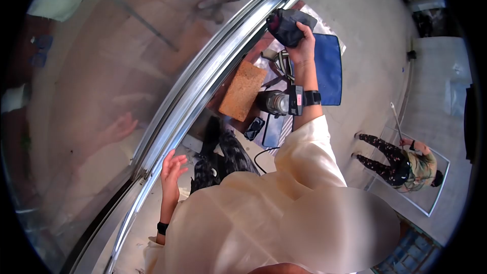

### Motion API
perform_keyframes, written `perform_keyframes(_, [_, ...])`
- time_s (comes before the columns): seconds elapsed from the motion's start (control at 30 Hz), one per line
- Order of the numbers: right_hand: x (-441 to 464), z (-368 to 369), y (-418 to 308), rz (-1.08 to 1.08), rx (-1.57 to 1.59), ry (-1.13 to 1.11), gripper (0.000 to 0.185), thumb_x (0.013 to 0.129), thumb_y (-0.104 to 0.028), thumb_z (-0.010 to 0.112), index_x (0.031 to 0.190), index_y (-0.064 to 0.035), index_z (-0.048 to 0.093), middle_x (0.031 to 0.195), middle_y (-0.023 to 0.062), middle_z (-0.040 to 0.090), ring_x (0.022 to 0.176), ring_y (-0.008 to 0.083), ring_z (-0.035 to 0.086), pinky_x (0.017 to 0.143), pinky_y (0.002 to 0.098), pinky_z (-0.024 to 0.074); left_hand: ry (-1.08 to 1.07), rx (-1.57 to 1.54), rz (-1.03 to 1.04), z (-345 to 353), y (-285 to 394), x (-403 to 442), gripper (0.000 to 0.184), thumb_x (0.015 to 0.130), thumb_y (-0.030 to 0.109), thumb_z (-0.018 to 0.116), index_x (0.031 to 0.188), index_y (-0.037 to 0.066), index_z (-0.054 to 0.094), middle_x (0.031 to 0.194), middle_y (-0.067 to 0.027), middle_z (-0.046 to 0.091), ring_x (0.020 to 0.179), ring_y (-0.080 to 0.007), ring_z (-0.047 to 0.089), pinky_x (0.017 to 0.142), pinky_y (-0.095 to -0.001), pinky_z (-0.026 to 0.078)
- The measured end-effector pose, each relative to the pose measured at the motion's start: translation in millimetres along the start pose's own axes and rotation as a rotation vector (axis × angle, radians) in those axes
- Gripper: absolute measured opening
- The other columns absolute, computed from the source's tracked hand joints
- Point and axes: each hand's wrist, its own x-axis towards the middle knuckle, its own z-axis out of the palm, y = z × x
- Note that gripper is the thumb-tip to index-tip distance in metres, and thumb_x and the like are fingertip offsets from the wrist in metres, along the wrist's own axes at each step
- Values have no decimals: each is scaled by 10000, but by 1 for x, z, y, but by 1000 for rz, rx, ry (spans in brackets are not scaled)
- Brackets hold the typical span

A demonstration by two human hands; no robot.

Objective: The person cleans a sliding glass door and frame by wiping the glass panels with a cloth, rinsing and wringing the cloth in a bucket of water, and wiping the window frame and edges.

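My right hand (303, 45) is closed on a dark bag-like item (286, 26) at the top centre, beside the metal frame of a glass pane. My left hand (173, 166) is raised near the lower part of that metal frame (195, 83), its fingers apart and nothing in it. Below my right hand lie an orange brick (243, 90), a camera with a lens (276, 102), a striped strap (284, 65) and a blue flat case (327, 70). Dark sunglasses (254, 129) and a phone-like flat object (273, 130) are nearer to me.
Reflections show in the large glass pane (101, 81) on the left. At the right, a person (401, 162) holds a long stick near a pale rectangular frame (440, 187). A black cable (257, 160) curves near my legs.
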Motion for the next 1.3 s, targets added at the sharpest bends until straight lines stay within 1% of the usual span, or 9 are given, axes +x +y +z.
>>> perform_keyframes(0.27, [37, -28, -12, 48, -32, 11, 255, 771, -87, 567, 1003, 15, 585, 960, 122, 649, 852, 250, 647, 794, 355, 525, 19, -24, -12, 28, 3, 13, 427, 915, 148, 493, 1330, 92, 412, 1137, -102, 571, 1056, -188, 551, 827, -316, 466])
perform_keyframes(0.37, [86, -69, -5, 55, -293, 248, 220, 767, -54, 579, 976, 15, 583, 917, 122, 643, 777, 238, 653, 713, 332, 541, 52, -34, -24, 29, 3, 14, 424, 914, 139, 493, 1329, 98, 416, 1142, -105, 567, 1055, -192, 552, 828, -317, 469])
perform_keyframes(0.5, [129, -77, 2, -123, -471, 342, 238, 807, -108, 583, 994, 36, 556, 905, 114, 639, 807, 236, 646, 725, 327, 531, 93, -27, -73, 35, 5, 15, 443, 915, 156, 500, 1336, 71, 390, 1144, -111, 558, 1050, -196, 547, 838, -318, 464])
perform_keyframes(0.57, [147, -71, 7, -228, -382, 336, 223, 788, -102, 582, 970, 24, 563, 865, 112, 627, 707, 218, 645, 622, 326, 528, 110, -40, -90, 36, 4, 16, 448, 915, 166, 505, 1338, 74, 388, 1143, -112, 555, 1056, -199, 542, 836, -321, 464])
perform_keyframes(0.73, [245, -114, 30, -263, -702, 547, 520, 758, -330, 580, 1019, 119, 604, 996, 230, 639, 924, 338, 624, 811, 370, 467, 136, -49, -101, 38, 7, 20, 448, 919, 178, 506, 1337, 72, 388, 1144, -114, 554, 1056, -202, 542, 840, -323, 463])
perform_keyframes(0.83, [242, -91, 33, -159, -815, 573, 382, 789, -260, 580, 952, 85, 579, 868, 145, 614, 723, 242, 617, 649, 369, 498, 141, -45, -107, 35, 8, 15, 444, 921, 178, 502, 1337, 71, 388, 1144, -114, 554, 1056, -204, 543, 842, -324, 464])
perform_keyframes(1.13, [198, -66, 69, -184, -1051, 594, 458, 764, -313, 564, 916, 119, 595, 774, 160, 603, 641, 258, 584, 574, 361, 465, 47, -39, -107, 30, 4, 20, 434, 924, 168, 490, 1340, 91, 395, 1150, -102, 556, 1069, -192, 539, 837, -312, 463])
perform_keyframes(1.27, [144, -42, 91, -148, -982, 604, 488, 753, -320, 561, 946, 128, 582, 838, 194, 602, 699, 269, 592, 606, 362, 465, 13, -22, -81, 17, 0, 16, 428, 928, 166, 485, 1340, 90, 394, 1146, -103, 560, 1067, -189, 542, 838, -310, 460])
perform_keyframes(1.3, [123, -25, 93, -134, -1022, 637, 528, 751, -328, 556, 977, 150, 578, 926, 255, 613, 822, 327, 608, 713, 380, 467, 8, -22, -75, 13, -2, 14, 428, 928, 166, 485, 1340, 90, 394, 1146, -103, 560, 1067, -189, 542, 838, -310, 460])
